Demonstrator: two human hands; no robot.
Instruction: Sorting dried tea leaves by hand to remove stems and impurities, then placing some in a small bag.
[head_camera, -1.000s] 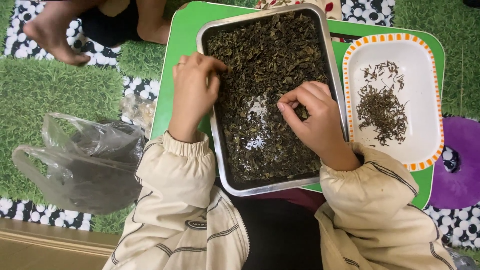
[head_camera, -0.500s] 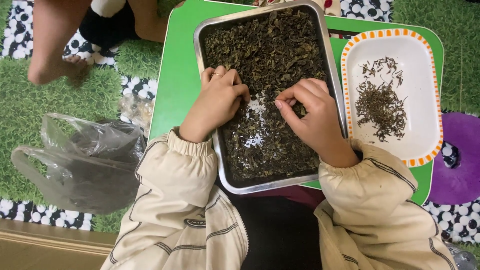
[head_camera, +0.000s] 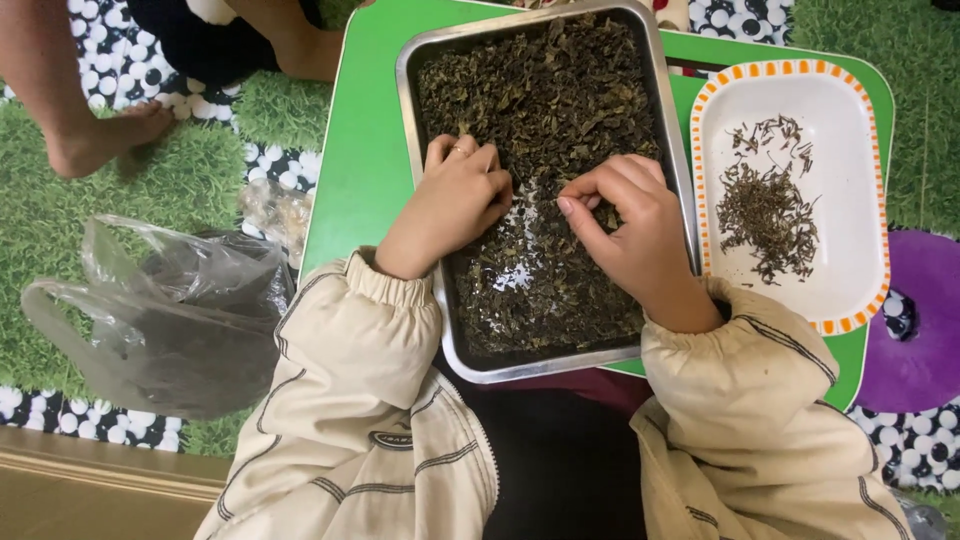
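A metal tray (head_camera: 427, 55) full of dark dried leaves (head_camera: 560, 90) lies on a green table (head_camera: 360, 150). My left hand (head_camera: 455, 205) rests in the leaves at the tray's left side, fingers curled. My right hand (head_camera: 625, 220) is over the middle of the tray, thumb and fingers pinched together on the leaves; I cannot tell whether a piece is between them. To the right stands a white dish with an orange-edged rim (head_camera: 855, 300) that holds a small pile of dark stems (head_camera: 765, 205).
A crumpled clear plastic bag (head_camera: 165, 310) lies on the green patterned mat (head_camera: 40, 210) at the left. Another person's bare foot (head_camera: 100, 140) and leg are at the top left. A purple round object (head_camera: 915, 330) sits at the right edge.
My left hand has moved from the tray's left rim into the leaves toward the middle. The other person's foot has shifted. My right hand stays in about the same spot.
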